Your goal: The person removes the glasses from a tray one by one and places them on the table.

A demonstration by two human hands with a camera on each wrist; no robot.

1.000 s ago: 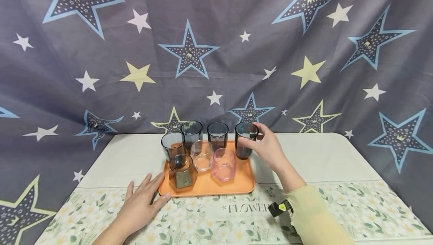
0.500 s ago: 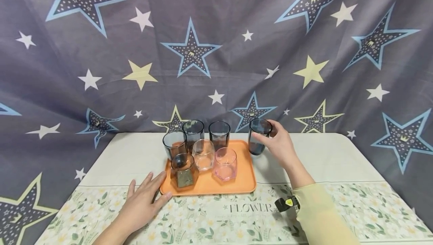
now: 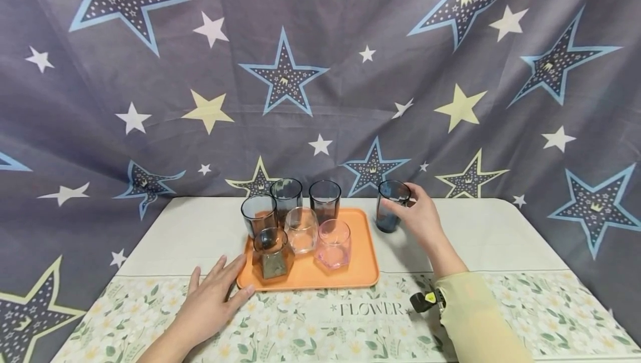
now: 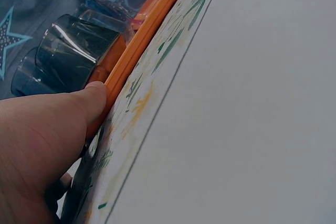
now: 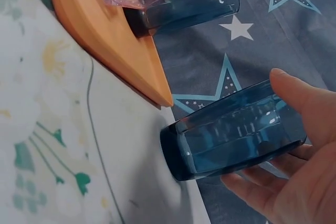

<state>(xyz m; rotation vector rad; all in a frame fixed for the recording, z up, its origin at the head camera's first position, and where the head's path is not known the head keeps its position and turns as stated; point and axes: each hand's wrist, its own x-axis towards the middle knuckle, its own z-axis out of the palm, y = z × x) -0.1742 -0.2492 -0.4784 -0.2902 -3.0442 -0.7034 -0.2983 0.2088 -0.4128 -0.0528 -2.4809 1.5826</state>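
Observation:
My right hand [image 3: 420,215] holds a blue-tinted glass [image 3: 389,221] upright just right of the orange tray [image 3: 368,257]. In the right wrist view the thumb and fingers wrap the upper part of that blue glass [image 5: 231,135], its base close over the white tablecloth. My left hand [image 3: 212,299] rests at the tray's front left corner with fingers extended; in the left wrist view its thumb [image 4: 94,98] touches the tray rim. On the tray stand three dark glasses at the back, a clear glass [image 3: 300,232], a pink glass [image 3: 333,246] and a brownish glass [image 3: 272,257].
A white cloth with a flowered band [image 3: 300,329] covers the table [image 3: 481,229]. Behind its far edge hangs a grey curtain [image 3: 350,112] printed with stars. The other glasses crowd the left and middle of the tray.
My right hand has moved the blue glass from the tray's back right corner out to the right, then slightly down toward the table. The left hand stays at the tray corner.

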